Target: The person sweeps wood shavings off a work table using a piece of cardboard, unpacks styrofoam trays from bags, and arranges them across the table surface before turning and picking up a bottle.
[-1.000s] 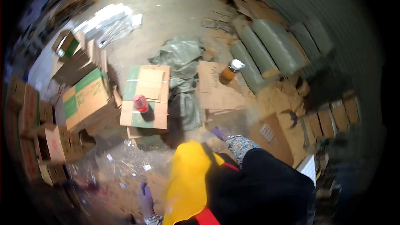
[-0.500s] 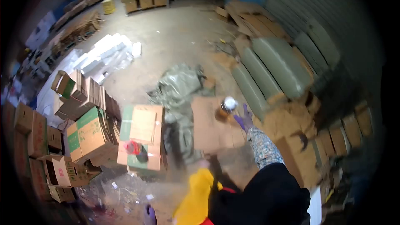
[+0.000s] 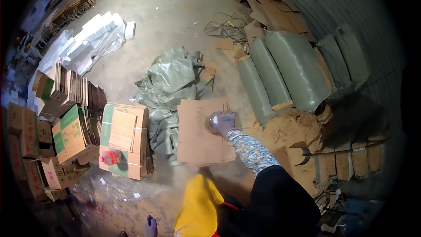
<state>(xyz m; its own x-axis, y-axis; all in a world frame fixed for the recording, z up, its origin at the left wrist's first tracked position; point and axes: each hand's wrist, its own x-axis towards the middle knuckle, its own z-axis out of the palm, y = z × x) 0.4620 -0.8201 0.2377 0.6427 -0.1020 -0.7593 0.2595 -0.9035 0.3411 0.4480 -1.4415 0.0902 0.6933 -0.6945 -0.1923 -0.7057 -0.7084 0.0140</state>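
Note:
My right hand (image 3: 224, 123), in a purple glove below a blue-and-white patterned sleeve, is closed around a jar (image 3: 213, 122) with a pale, shiny top. The jar is on or just over a stack of flat brown cardboard (image 3: 197, 125); contact with it cannot be made out. At the bottom edge shows part of my left hand (image 3: 151, 226), also in a purple glove. Its visible fingers are stretched out and apart, with nothing seen in them; the rest is out of frame. A red-capped bottle (image 3: 110, 157) lies on a tied cardboard bundle (image 3: 131, 131) to the left.
A crumpled grey-green tarp (image 3: 169, 77) lies beyond the cardboard. Stuffed green sacks (image 3: 298, 70) stand at right, near a sandy-coloured heap (image 3: 289, 134) and a curved-headed tool (image 3: 305, 152). At left are folded cartons (image 3: 72, 134) and white blocks (image 3: 94, 33). Cables (image 3: 226, 26) lie farther back.
My right hand has moved from beside the jar to a grip around it. The view has tilted down and shifted right, bringing the scene up and leftward.

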